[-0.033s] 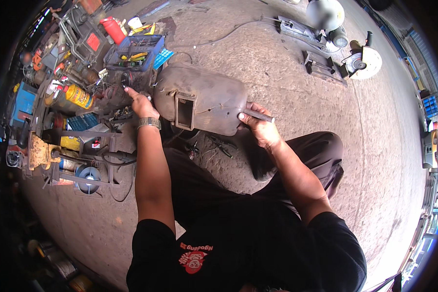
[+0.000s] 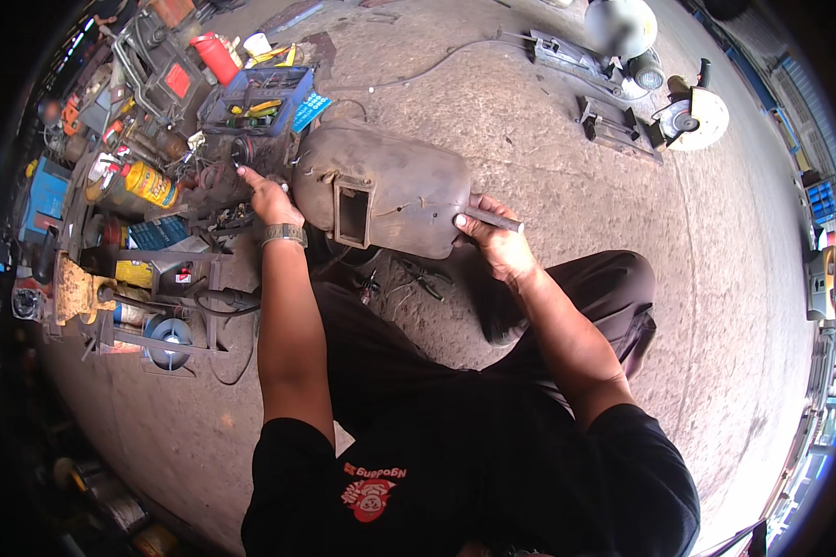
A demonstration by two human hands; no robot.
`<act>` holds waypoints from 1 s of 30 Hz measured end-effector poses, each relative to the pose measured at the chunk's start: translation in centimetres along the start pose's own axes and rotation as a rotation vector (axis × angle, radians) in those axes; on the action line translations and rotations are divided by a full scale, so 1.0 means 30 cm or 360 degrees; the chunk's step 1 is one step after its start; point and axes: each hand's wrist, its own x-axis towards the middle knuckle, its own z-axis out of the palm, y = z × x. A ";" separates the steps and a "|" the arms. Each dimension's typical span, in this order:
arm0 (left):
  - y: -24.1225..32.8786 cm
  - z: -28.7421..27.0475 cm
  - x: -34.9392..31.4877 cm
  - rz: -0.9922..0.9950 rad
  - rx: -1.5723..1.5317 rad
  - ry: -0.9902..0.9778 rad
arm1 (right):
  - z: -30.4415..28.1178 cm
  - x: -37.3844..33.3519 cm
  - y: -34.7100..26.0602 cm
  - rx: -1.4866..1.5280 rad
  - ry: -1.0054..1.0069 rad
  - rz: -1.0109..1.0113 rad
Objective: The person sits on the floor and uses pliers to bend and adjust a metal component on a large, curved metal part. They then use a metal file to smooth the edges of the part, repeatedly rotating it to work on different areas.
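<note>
A worn brown-grey welding shield (image 2: 409,181) with a rectangular framed window (image 2: 353,215) lies tilted in front of me, above my knees. Its short bar-like handle (image 2: 502,221) sticks out on the right. My right hand (image 2: 497,243) is closed round this handle, the thumb pressed near the shield's edge. At the shield's left end is my left hand (image 2: 274,202), a watch (image 2: 285,234) on its wrist. Its thumb points up and away along something dark; the fingers look curled, and what they hold is hidden. Whatever is behind the shield cannot be seen.
To the left stand a blue toolbox (image 2: 293,88), a red bottle (image 2: 215,58), a yellow bottle (image 2: 150,184) and a cluttered metal rack (image 2: 172,306). Pliers (image 2: 423,280) lie below the shield. Two cut-off saws (image 2: 692,121) (image 2: 622,32) stand far right on the concrete floor (image 2: 613,200).
</note>
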 end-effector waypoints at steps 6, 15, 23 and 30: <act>-0.044 -0.022 0.075 -0.0044 -0.0091 -0.0154 | 0.005 0.010 -0.039 0.0052 0.0118 0.0034; -0.032 -0.004 0.038 -0.0057 -0.0046 -0.0031 | -0.010 0.018 -0.030 0.0081 0.0237 0.0050; 0.018 0.055 -0.094 0.0088 -0.0129 0.0010 | -0.119 0.052 0.065 -0.0145 0.0537 0.0116; -0.003 0.031 -0.078 0.0374 -0.0057 -0.0198 | -0.067 0.048 -0.038 -0.0511 0.0793 -0.0291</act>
